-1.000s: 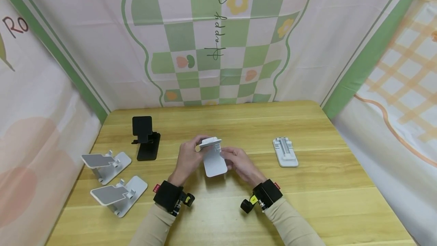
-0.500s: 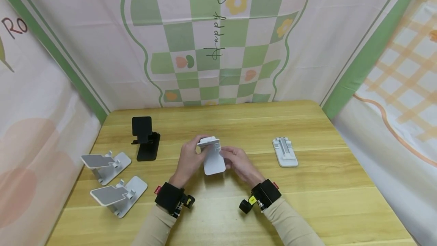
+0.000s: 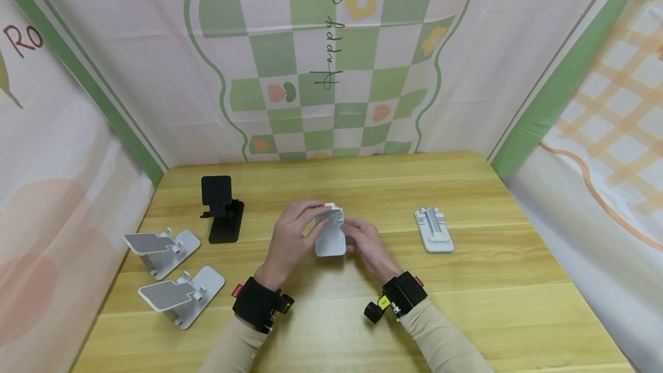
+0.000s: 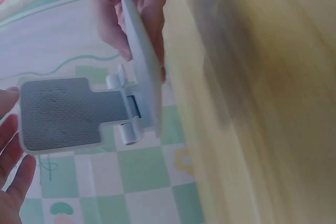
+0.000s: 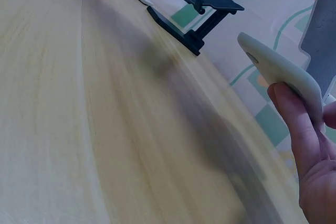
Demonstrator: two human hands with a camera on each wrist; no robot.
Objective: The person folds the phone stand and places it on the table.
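A white phone stand (image 3: 330, 240) is held up between both hands near the middle of the table. My right hand (image 3: 365, 243) pinches its base by the side edge, thumb on one face and fingers on the other. At the outer end of its unfolded support plate (image 4: 60, 114), which carries a grey pad, my left hand (image 3: 295, 235) holds the edge with thumb and fingertips. In the right wrist view the underside of the base (image 5: 286, 69) shows above the right fingers. Two small hooks (image 4: 128, 132) stick out beside the hinge.
Two white phone stands, one farther (image 3: 181, 249) and one nearer (image 3: 207, 286), stand unfolded at the left. Behind them is an unfolded black phone stand (image 3: 225, 229). A folded white phone stand (image 3: 434, 232) lies to the right on the wooden table (image 3: 492, 304).
The held stand has shifted slightly away and its base is seen more steeply. My left hand has moved right and up, its fingers now over the support plate. The right hand has barely moved.
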